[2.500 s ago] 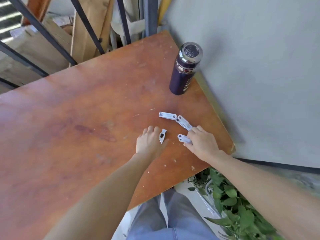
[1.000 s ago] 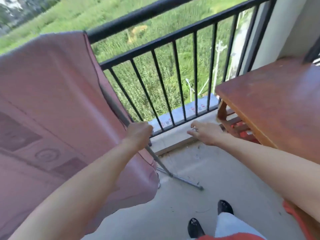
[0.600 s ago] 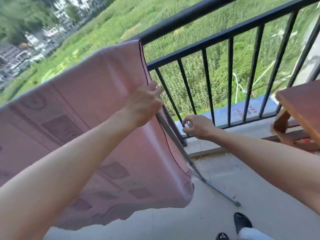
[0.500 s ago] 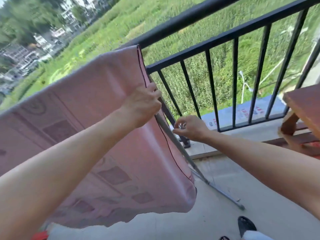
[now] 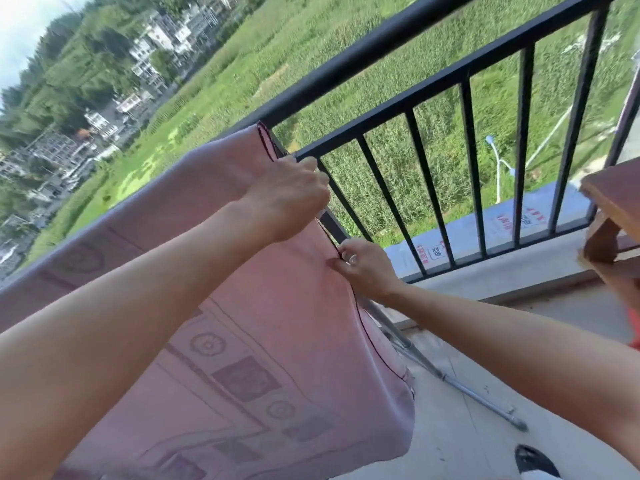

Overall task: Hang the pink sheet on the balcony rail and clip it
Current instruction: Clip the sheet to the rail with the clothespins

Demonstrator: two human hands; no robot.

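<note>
A pink sheet (image 5: pixel 242 341), draped over the top bar of the balcony rail (image 5: pixel 415 39), covering the rail's left stretch and falling inside toward the floor. Right hem ending about mid-rail, with the bars to the right of it left bare.

Gripped at that hem, just under the top bar, by the left hand (image 5: pixel 287 199), fingers curled round the cloth. Pinched lower on the same hem by the right hand (image 5: pixel 367 268), thumb and forefinger closed on the dark-stitched edge, with a small pale thing (image 5: pixel 352 259) among the fingers (a clip, perhaps; too small to say). No clip seen on the top bar, so judged hung but not yet fastened.

Likely ways to fail from here:
- Letting go with the left hand before a clip bites, and losing the upper corner over the rail's outer side, with open fields below.
- Tugging the hem down with the right hand, and dragging the drape lopsided along the bar.
- Fumbling a clip one-handed and dropping it between the bars.
- Catching cloth alone rather than cloth and bar together.

Further out, a slanted metal pole (image 5: pixel 467 390) just behind the hem, running down to the floor and apt to snag the cloth. A wooden table (image 5: pixel 616 188) by the rail's right end, well apart.
</note>
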